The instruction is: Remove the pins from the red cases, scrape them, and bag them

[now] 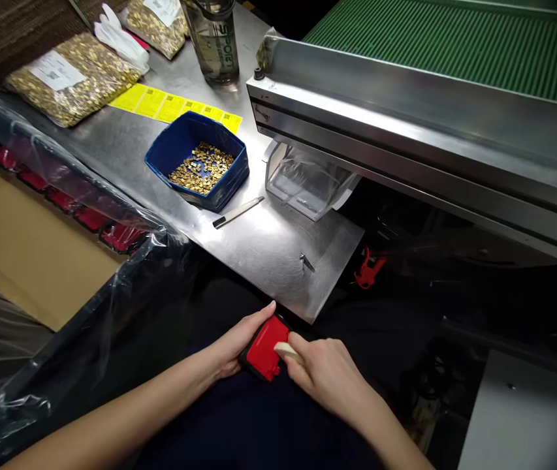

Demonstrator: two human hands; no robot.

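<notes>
In my left hand (239,339) is a red plastic part with a black edge (266,343), held over my lap just off the near edge of the metal table. My right hand (322,372) grips a pale, flat-ended tool (285,351), whose end meets or hovers just above the red face; contact I cannot confirm. The fingers of my left hand wrap the part's far side and underside, with the thumb along the top. Beyond my hands, a nail clipper (307,262) and a white pen-like knife (238,212) lie on the table.
A blue bin (232,189) holds many small brass pieces. Behind it are yellow labels (175,108), bags of brass parts (77,78) and a bottle (214,46). A clear bin (302,189) sits under the green conveyor's metal rail (405,150). At left, a plastic-lined box contains red parts (121,236) and cardboard (38,248).
</notes>
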